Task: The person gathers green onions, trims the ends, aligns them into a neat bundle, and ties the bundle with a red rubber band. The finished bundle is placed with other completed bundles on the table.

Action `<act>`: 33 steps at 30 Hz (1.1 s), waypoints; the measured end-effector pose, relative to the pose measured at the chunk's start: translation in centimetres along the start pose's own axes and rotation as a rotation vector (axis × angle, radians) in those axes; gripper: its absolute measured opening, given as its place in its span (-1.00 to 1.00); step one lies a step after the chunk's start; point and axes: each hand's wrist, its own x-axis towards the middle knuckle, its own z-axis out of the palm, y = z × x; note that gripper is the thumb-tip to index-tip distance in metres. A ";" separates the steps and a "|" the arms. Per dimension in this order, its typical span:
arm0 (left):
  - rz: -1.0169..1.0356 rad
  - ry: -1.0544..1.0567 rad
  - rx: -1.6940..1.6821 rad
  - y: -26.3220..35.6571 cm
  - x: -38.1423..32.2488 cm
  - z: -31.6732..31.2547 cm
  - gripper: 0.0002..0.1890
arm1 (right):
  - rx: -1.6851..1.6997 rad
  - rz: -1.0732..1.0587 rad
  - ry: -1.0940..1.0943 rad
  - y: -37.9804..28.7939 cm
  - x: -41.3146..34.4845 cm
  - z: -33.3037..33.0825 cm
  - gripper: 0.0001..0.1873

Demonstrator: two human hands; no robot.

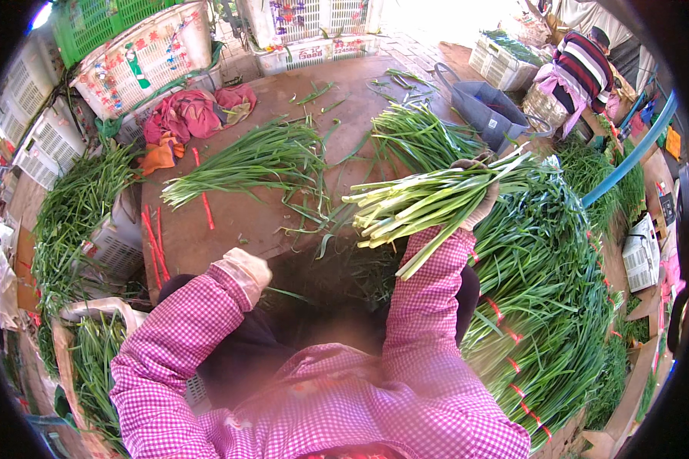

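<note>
My right hand (482,192), in a glove, grips a bunch of long green stalks with pale ends (419,206), held over the right edge of the brown tabletop (258,235). My left hand (250,272), in a pale glove, is at the near edge of the tabletop, its fingers blurred and partly hidden. A loose bunch of green leafy stalks (252,158) lies at the middle left of the tabletop. Another loose pile (425,135) lies behind my right hand. Red ties (155,246) rest near the left edge, and one (206,209) lies beside the middle bunch.
A large heap of red-tied green bundles (540,252) is at my right. A grey felt bag (488,112) stands behind it. Pink cloth (184,115) and an orange glove (163,152) lie back left. White crates (143,57) stand behind. A co-worker (580,74) bends at the upper right.
</note>
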 end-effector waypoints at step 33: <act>0.594 0.861 -1.508 -0.6 2.2 -5.0 -0.38 | 0.204 0.113 -0.377 5.3 0.3 1.6 -0.25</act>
